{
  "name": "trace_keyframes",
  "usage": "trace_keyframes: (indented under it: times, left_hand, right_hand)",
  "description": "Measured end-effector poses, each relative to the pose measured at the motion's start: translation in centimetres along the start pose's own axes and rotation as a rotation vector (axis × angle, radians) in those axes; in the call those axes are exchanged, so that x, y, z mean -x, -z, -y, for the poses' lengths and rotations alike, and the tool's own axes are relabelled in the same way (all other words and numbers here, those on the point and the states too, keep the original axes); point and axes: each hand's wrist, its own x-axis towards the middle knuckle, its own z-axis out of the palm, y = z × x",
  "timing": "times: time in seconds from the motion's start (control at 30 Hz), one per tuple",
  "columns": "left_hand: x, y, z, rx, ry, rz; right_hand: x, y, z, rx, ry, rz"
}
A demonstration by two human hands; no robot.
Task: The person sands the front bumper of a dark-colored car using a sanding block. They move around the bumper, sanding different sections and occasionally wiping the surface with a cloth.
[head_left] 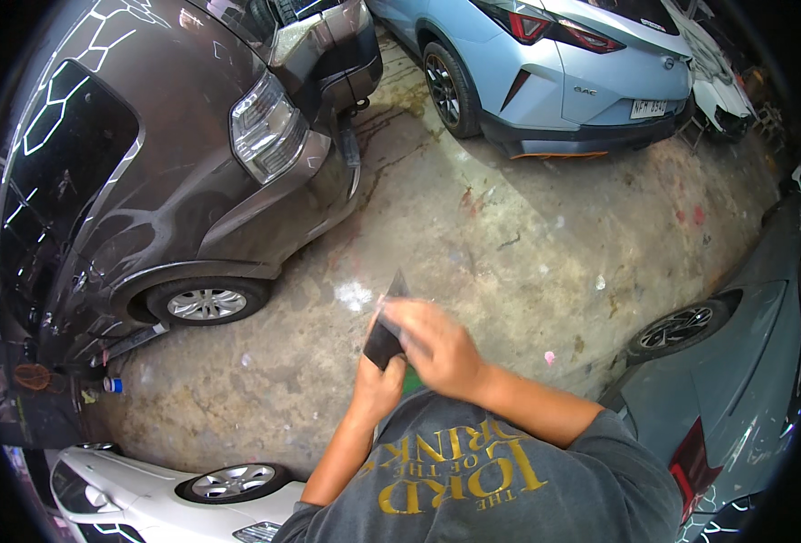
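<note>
Both hands are together in front of my chest, around a thin black sheet that looks stiff and has straight edges. My left hand is closed on its lower end, with the thumb against it. My right hand lies across its upper part, fingers bent over it and slightly smeared by motion. A dark pointed corner sticks out beyond the fingers. Whether this is one folded piece or two, I cannot tell. Something green shows just under my wrists, mostly hidden.
Stained concrete floor spreads before me. A dark brown car stands at left, a light blue car at the far side, a grey car at right and a white car at the lower left. A small blue can is on the floor.
</note>
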Motion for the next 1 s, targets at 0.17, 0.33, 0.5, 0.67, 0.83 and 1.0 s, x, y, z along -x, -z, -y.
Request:
trace_keyframes:
  times: [0.17, 0.33, 0.5, 0.67, 0.83, 1.0]
  left_hand:
    - [1.5, 0.4, -2.6, 0.422, 0.337, 0.135]
    - [0.2, 3.5, -1.1, 1.057, 0.396, -0.024]
    - [-1.7, 5.0, -1.1, 1.105, 0.472, -0.089]
    - [-1.2, 4.9, -1.7, 0.918, 0.496, 0.08]
    - [-1.5, 3.8, -4.3, -0.081, 0.174, 0.14]
    - [-2.0, 3.6, -4.9, -0.846, -0.371, -0.006]
  right_hand:
    - [-1.1, 3.1, -4.5, -0.363, -0.419, -0.077]
    - [3.6, 5.1, -2.8, -0.153, -0.082, -0.105]
    - [6.0, 4.5, -0.8, -0.12, 0.194, -0.009]
    - [1.5, 5.9, -2.0, -0.169, 0.084, -0.033]
    - [-0.5, 7.9, -1.3, 0.05, 0.039, 0.133]
    - [-0.6, 7.0, 4.3, 0.171, 0.314, 0.368]
